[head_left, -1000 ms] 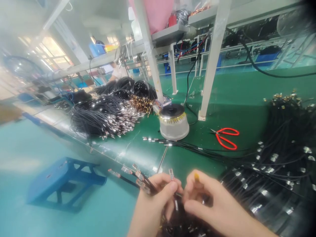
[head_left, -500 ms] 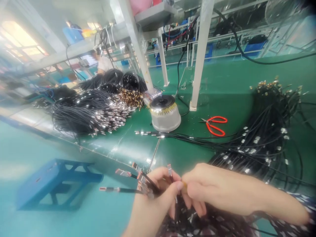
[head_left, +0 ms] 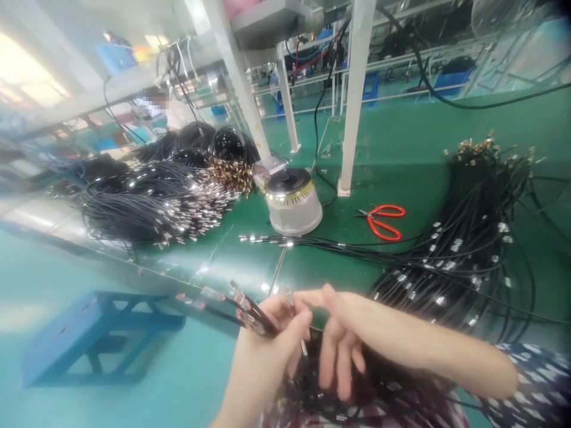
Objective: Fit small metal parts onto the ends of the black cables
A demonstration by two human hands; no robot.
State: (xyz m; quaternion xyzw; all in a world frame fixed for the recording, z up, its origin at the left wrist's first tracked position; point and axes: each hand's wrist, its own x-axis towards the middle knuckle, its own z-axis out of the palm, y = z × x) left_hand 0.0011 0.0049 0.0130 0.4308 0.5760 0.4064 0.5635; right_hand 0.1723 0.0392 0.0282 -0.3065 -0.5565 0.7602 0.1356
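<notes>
My left hand (head_left: pixel 272 351) is closed around several black cables (head_left: pixel 263 318), their metal-tipped ends fanning out to the left. Between its thumb and forefinger stands one more cable end (head_left: pixel 289 294) with a small metal connector. Close by on the right, my right hand (head_left: pixel 345 333) has its fingers spread and holds nothing that I can see; its forefinger reaches toward the left fingertips. Below both hands, a mass of black cables (head_left: pixel 321 392) lies across my lap. Several loose cables (head_left: pixel 312 242) run over the green tabletop (head_left: pixel 339 273) just beyond the hands.
Red-handled scissors (head_left: pixel 386 223) lie beside a round white dispenser (head_left: pixel 295 211) with a black top. Cable bundles (head_left: pixel 134 202) are heaped at left, another bundle (head_left: pixel 468 226) at right. White posts (head_left: pixel 355 119) rise from the table. A blue stool (head_left: pixel 102 333) stands on the floor; a person (head_left: pixel 176 113) sits farther back.
My right hand has opened and its fingers have spread apart from the pinch at the left fingertips. The yellowish bit between the hands no longer shows. The view has shifted slightly.
</notes>
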